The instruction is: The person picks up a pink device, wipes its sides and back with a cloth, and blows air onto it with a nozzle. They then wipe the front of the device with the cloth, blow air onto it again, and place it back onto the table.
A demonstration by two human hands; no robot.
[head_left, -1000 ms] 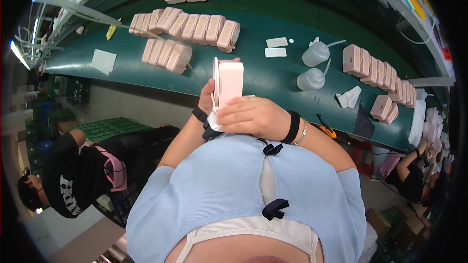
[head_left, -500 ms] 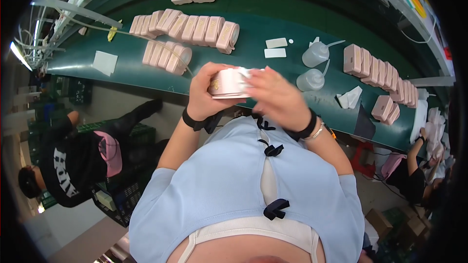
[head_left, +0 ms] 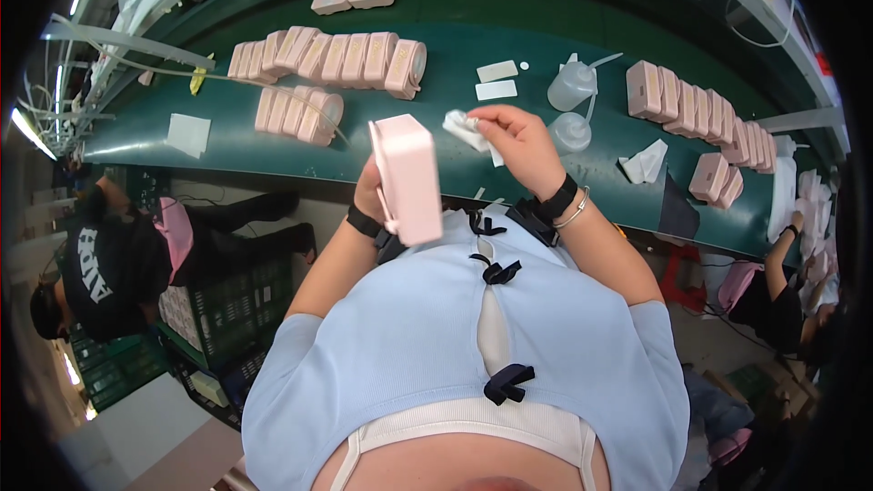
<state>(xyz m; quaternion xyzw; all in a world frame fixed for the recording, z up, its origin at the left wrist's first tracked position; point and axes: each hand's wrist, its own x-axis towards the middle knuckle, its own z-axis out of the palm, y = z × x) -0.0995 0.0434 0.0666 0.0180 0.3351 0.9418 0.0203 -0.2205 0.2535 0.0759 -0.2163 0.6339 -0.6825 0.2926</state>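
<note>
A pale pink box-shaped case (head_left: 411,184) is held up over the table's front edge by my left hand (head_left: 367,189), whose fingers are mostly hidden behind it. The case stands on end with a broad plain side toward me. To its right, my right hand (head_left: 520,140) pinches a crumpled white cloth (head_left: 466,131) between thumb and fingers, apart from the case. Beyond my right hand stand two translucent squeeze bottles (head_left: 571,84) with bent spouts.
Rows of similar pink cases (head_left: 346,61) line the green table (head_left: 436,45) at left; more cases (head_left: 696,114) stand at right. White cards (head_left: 496,89), a white sheet (head_left: 189,135) and a crumpled cloth (head_left: 644,164) lie there. A thin cable crosses at left. Co-workers (head_left: 100,255) are at both sides.
My left hand has turned the case on end and lowered it slightly. My right hand has come away from the case with the cloth, its fingers now clearly pinching it.
</note>
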